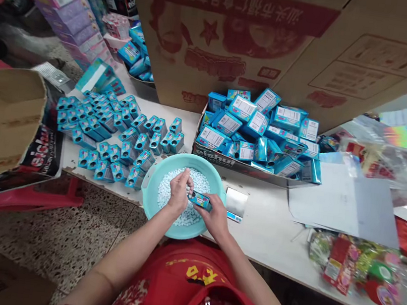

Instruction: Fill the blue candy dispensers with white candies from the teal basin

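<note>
A turquoise basin (152, 201) full of small white tablets sits at the table's near edge. Over it my right hand (214, 216) grips a small teal tin (200, 200), held level. My left hand (179, 191) is closed in a pinch at the tin's open end; what its fingertips hold is too small to name. Left of the basin, many open teal tins (116, 133) stand in rows on the table. Behind the basin a cardboard tray (218, 156) is heaped with teal tins (259, 130).
A big printed carton (240, 42) stands at the back. White sheets (347, 201) and wrapped packets (357, 263) cover the table's right side. A small metal scale (236, 204) lies beside the basin. A brown carton (2, 116) stands at left, stacked boxes (65, 9) behind it.
</note>
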Motion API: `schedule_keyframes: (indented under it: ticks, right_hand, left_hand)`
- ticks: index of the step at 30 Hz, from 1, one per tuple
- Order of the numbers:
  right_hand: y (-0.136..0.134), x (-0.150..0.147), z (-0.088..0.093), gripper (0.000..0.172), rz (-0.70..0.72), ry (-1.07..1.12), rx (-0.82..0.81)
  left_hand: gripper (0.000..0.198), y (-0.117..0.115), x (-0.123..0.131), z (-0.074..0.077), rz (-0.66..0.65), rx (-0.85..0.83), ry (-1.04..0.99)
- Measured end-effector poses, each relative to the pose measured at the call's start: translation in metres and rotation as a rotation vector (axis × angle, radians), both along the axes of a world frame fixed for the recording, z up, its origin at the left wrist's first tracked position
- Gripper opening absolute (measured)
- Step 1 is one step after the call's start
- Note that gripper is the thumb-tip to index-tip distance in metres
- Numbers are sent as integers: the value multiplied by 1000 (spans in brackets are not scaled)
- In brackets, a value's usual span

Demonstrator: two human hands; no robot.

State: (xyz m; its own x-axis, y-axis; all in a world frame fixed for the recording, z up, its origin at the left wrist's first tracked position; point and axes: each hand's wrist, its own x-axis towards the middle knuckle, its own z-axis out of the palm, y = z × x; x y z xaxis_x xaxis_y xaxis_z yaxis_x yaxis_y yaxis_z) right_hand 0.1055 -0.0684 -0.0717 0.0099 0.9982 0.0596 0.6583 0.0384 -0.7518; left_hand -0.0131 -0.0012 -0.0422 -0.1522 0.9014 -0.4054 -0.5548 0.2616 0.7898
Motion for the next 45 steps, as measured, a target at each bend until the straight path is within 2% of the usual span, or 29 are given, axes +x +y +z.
schedule_keyframes:
  ticks: [3, 6, 8, 9, 11, 13, 14, 17, 20, 22, 24, 26, 28, 31, 34, 36, 39, 41, 43, 45]
  right_hand:
    - [-1, 4, 2, 32, -19, 61, -5]
    - [-7, 16, 12, 30, -74, 160, -12]
    - [-14, 33, 20, 31, -157, 203, -16]
    - [-18, 43, 23, 32, -216, 209, -13]
    - [-25, 66, 23, 35, -364, 202, -5]
    - [-29, 89, 13, 40, -517, 178, -2]
    - [-29, 100, 4, 42, -569, 161, 0]
    - [-28, 125, -27, 44, -606, 99, 10]
    - [-27, 135, -50, 45, -585, 51, 22]
    - [-27, 132, -53, 48, -559, -28, 94]
    - [-29, 121, -47, 51, -521, -158, 231]
    - [-30, 100, -37, 50, -450, -250, 355]
    - [-29, 75, -31, 44, -348, -244, 406]
    - [-22, 39, -32, 38, -274, -164, 382]
    - [-14, 17, -42, 36, -276, -103, 302]
    - [-11, 10, -48, 33, -288, -74, 246]
    - [-11, 7, -56, 31, -336, -31, 186]
    - [-11, 6, -59, 31, -373, -7, 161]
    - [-11, 6, -61, 32, -401, 11, 144]
    - [-10, 5, -61, 32, -422, 24, 137]
  left_hand:
    - [42, 9, 0, -1, -12, -49, -47]
    - [43, 17, -12, -7, -8, -98, -42]
    - [42, 15, -27, -20, -37, -89, 140]
    - [42, 12, -35, -28, -110, -65, 294]
    - [34, 3, -50, -48, -395, 33, 656]
    - [21, -4, -62, -67, -668, 161, 972]
    - [20, -6, -65, -75, -742, 210, 1090]
    - [27, 2, -64, -89, -750, 224, 1334]
    - [34, 24, -44, -98, -728, 170, 1435]
    - [37, 37, -22, -102, -679, 134, 1475]
    - [37, 42, 4, -106, -650, 95, 1509]
    - [35, 34, 28, -107, -734, 98, 1518]
    - [32, 15, 41, -104, -886, 155, 1487]
    - [26, -18, 26, -95, -1154, 341, 1412]
    - [23, -38, -20, -83, -1396, 462, 1301]
    - [24, -39, -52, -76, -1378, 387, 1332]
    - [37, -33, -80, -75, -1099, 118, 1581]
    - [48, -34, -79, -79, -994, -57, 1659]
    - [56, -42, -63, -82, -1023, -143, 1625]
    - [56, -54, -40, -82, -1069, -155, 1555]
